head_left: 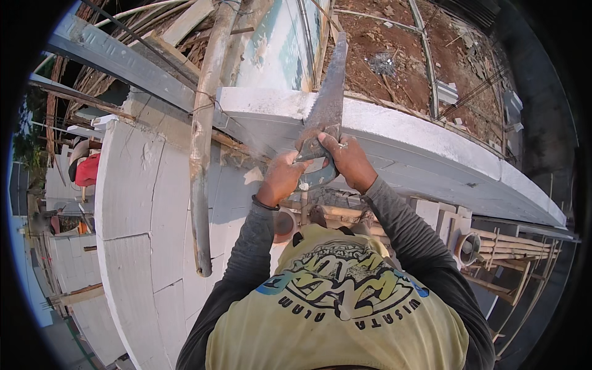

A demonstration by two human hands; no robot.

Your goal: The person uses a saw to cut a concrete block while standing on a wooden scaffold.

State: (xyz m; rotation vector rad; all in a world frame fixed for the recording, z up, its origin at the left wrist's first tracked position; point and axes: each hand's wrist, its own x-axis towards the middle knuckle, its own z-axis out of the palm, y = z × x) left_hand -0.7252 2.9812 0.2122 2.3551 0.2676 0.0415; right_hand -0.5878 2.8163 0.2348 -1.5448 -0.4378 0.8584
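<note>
A hand saw [330,92] with a wide, worn blade points away from me, its blade across the top edge of a wall of pale lightweight blocks [394,126]. My left hand [282,177] is closed on the left side of the saw's handle [317,177]. On the right side, my right hand [349,161] wraps round the same handle near the base of the blade. Whitish dust hangs just left of the blade. How deep the blade sits in the block cannot be made out.
A wooden pole [203,135] stands upright left of my arms, beside a grey metal beam [123,61]. Another block wall [132,203] runs along the left. Bamboo scaffolding [515,253] and a bucket [467,246] are at right. Far left is a person in red [87,170].
</note>
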